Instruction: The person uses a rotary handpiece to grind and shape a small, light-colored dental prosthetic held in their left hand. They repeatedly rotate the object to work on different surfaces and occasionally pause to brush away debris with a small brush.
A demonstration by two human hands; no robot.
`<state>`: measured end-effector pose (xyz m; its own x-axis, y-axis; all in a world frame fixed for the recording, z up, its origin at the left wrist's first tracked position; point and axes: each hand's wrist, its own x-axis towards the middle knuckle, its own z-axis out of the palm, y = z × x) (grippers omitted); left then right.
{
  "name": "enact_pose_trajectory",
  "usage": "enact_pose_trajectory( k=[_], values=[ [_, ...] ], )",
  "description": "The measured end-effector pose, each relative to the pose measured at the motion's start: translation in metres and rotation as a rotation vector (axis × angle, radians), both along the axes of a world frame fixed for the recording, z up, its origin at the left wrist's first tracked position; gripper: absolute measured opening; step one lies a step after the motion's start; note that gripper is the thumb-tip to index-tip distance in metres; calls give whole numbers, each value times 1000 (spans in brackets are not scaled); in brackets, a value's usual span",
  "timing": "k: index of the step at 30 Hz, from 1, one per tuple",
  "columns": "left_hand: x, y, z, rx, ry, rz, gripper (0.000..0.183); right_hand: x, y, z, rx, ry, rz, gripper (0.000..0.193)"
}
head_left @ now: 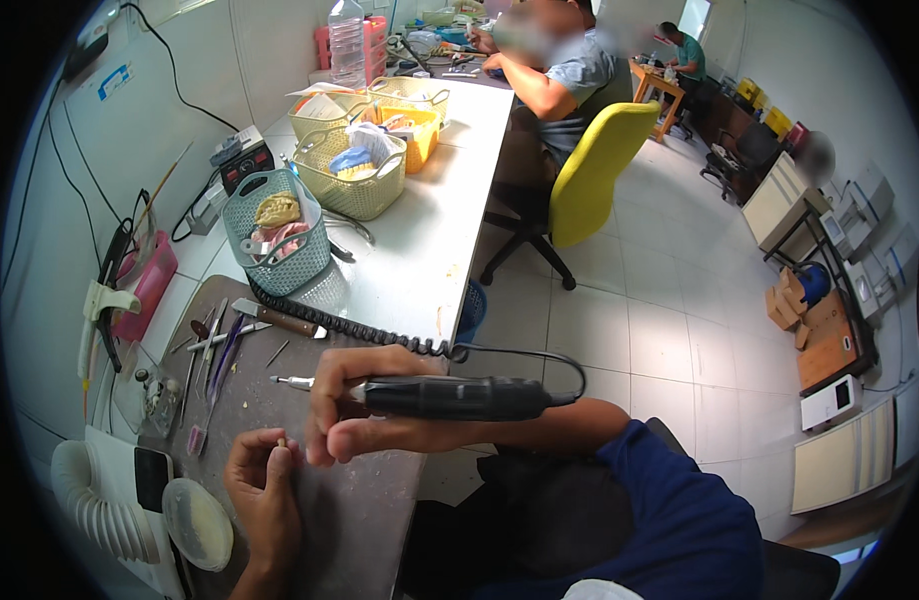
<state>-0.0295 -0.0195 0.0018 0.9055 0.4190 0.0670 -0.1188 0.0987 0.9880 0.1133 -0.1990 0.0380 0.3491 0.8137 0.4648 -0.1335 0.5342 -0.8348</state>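
Where the left hand (264,490) pinches: small tan piece (282,442), thumb against fingertips, over the grey worktop (354,510).
Right hand (369,435): closed round black rotary handpiece (454,397), bit (276,379) pointing left, apart from the piece.
Bit work: grinding step, I judge; next calls for light, steady contact.
Coiled cord (359,326): farther out, passing the blue-green basket (275,240).
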Motion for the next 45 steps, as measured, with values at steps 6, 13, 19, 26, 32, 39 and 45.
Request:
enact_pose_trajectory(
  k=[6, 13, 19, 26, 32, 39, 45],
  values=[
    [-7, -3, 1, -123, -8, 51, 20, 6, 20, -30, -70, -583, -440, 47],
    [-5, -2, -6, -160, -27, -45, 24, 9, 13, -37, 39, -638, -504, 23],
    [-13, 10, -7, -218, 81, -74, 28, 6, 18, -38, 63, -643, -395, 29],
    [8, 1, 3, -364, 64, -188, 22, 1, -5, -43, -10, -662, -643, 30],
    [-13, -4, 15, -520, 176, -213, 25, -16, 3, -55, 36, -664, -561, 35],
    [-9, -4, 8, -519, 164, -251, 25, -17, 3, -44, 2, -749, -444, 42],
    [-8, -4, 8, -485, 159, -263, 24, -14, 3, -45, -26, -775, -412, 42]
  ],
)
